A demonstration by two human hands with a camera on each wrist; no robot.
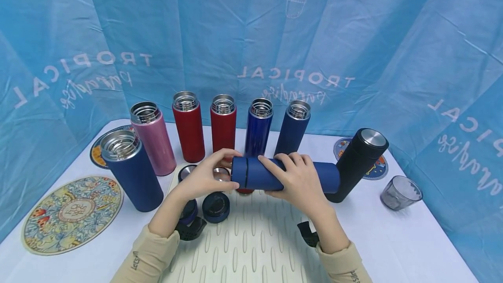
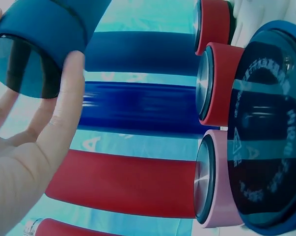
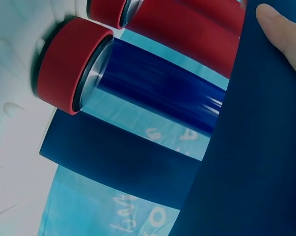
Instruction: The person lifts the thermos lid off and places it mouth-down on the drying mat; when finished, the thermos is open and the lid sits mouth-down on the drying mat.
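A blue thermos bottle (image 1: pixel 328 177) is held level above the ribbed pale mat (image 1: pixel 251 248), its lid (image 1: pixel 238 173) on the left end. My left hand (image 1: pixel 204 176) grips the lid, thumb below and fingers above. The right hand (image 1: pixel 296 180) is wrapped round the bottle's body. In the left wrist view, the lid's dark glossy top (image 2: pixel 35 71) faces the left palm. Several loose lids lie on the mat by the left hand, among them a blue lid with a black top (image 1: pixel 216 207). Red lids (image 2: pixel 221 83) and a pink lid (image 2: pixel 225 179) show in the left wrist view.
Behind the mat stand lidless bottles: pink (image 1: pixel 154 143), red (image 1: pixel 188 134), another red (image 1: pixel 223 128), glossy blue (image 1: pixel 257 134) and matte blue (image 1: pixel 291 134). A wide blue one (image 1: pixel 135 178) is at left. A lidded black bottle (image 1: pixel 355 165) and a glass (image 1: pixel 401 193) stand right. Round mats (image 1: pixel 74 239) lie about.
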